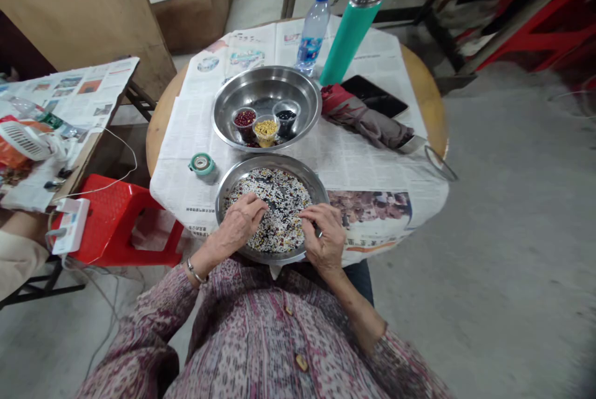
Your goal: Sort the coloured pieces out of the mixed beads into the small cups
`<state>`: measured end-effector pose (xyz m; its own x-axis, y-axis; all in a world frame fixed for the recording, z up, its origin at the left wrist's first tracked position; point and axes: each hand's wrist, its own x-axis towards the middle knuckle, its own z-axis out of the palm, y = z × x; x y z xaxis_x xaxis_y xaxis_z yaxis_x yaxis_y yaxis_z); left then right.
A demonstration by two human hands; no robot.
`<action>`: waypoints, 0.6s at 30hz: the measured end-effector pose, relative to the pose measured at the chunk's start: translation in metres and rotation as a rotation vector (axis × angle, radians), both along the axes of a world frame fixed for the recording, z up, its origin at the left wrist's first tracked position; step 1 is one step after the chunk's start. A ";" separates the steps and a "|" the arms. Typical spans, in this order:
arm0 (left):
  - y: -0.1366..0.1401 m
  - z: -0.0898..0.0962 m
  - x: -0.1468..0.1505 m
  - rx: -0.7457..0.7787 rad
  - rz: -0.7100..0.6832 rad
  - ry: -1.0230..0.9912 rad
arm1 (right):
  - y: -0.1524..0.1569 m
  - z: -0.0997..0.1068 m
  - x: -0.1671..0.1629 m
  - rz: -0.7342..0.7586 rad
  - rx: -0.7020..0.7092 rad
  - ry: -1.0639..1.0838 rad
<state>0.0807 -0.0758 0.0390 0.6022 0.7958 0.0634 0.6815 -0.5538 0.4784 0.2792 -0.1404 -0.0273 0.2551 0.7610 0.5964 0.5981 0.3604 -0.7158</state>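
A shallow metal bowl [321, 191] at the table's near edge holds a mix of white grains [279, 191] with yellow, dark red and black beans among them. Over its left side, my left hand [241, 223] has its fingers pinched together; whatever they hold is too small to name. My right hand [326, 236] pinches at the bowl's right side, thumb against fingertips, its contents hidden. Behind stands a larger metal basin [222, 101] with three small clear cups: red beans [244, 118], yellow beans [266, 128] and black beans [285, 116].
Newspaper [186, 132] covers the round table. A green tape roll [202, 164] lies at left. Behind the basin are a water bottle [313, 30], a teal flask [351, 36], a phone [375, 96] and a folded umbrella [367, 120]. A red stool [116, 219] holds a power strip [71, 225].
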 end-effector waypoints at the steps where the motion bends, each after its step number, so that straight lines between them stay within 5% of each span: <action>1: 0.001 -0.001 -0.001 0.014 0.020 0.002 | 0.000 0.000 0.000 0.002 0.002 -0.003; 18: 0.000 -0.009 0.033 -0.105 0.033 0.078 | 0.001 -0.002 0.000 0.011 0.041 -0.039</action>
